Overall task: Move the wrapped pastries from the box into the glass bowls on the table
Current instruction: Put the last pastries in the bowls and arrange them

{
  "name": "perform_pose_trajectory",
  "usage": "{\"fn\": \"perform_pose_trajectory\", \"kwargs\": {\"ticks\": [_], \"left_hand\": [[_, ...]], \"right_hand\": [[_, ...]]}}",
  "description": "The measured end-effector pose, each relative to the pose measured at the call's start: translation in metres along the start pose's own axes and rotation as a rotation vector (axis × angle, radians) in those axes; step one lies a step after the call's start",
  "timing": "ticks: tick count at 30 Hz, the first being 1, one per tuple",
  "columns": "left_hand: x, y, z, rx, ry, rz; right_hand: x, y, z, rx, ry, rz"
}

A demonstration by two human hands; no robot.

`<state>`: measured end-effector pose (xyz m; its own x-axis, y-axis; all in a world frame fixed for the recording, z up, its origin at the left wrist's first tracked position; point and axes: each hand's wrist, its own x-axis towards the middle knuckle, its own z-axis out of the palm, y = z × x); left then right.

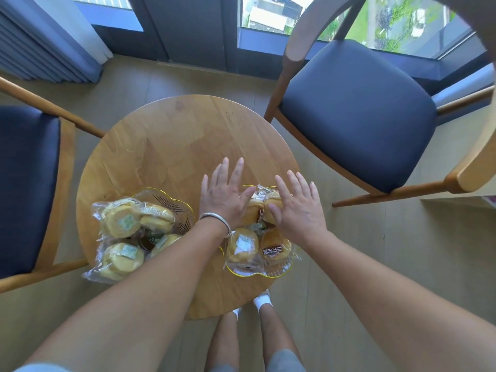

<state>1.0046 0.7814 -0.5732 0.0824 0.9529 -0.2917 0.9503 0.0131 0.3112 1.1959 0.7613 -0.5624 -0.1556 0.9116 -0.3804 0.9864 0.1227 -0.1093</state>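
Two flat hands [225, 194] beside upright pastries [264, 208]

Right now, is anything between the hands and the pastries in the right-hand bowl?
Nothing visible. The left hand and right hand are spread flat over the far pastries in the right bowl, thumbs touching the wrappers. No box is in view. The left bowl sits apart, under the left forearm, already heaped with pastries.

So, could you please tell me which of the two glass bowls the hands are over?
The right bowl, holding browner buns; both hands spread over it. The left bowl holds paler round pastries.
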Motion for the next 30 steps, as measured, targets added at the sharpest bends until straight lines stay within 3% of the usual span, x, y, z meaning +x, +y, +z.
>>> {"fn": "perform_pose_trajectory", "kwargs": {"ticks": [5, 10, 13, 15, 20, 30], "left_hand": [[-0.058, -0.007, -0.015, -0.135, 0.089, -0.040], [-0.133, -0.016, 0.001, -0.122, -0.081, -0.140], [-0.156, -0.013, 0.014, -0.042, -0.201, -0.069], [-0.160, -0.010, 0.019, -0.004, -0.267, -0.036], [-0.146, -0.004, 0.021, -0.045, -0.253, -0.039], [-0.128, -0.001, 0.022, -0.135, -0.236, -0.071]], "right_hand": [[-0.037, 0.006, -0.012, 0.035, 0.009, 0.018], [-0.090, 0.002, -0.003, 0.065, -0.076, 0.011], [-0.115, -0.004, 0.010, 0.090, -0.151, -0.019], [-0.125, -0.008, 0.018, 0.116, -0.200, -0.043], [-0.130, -0.013, 0.027, 0.197, -0.258, -0.014], [-0.110, -0.011, 0.020, 0.202, -0.164, 0.021]]}}
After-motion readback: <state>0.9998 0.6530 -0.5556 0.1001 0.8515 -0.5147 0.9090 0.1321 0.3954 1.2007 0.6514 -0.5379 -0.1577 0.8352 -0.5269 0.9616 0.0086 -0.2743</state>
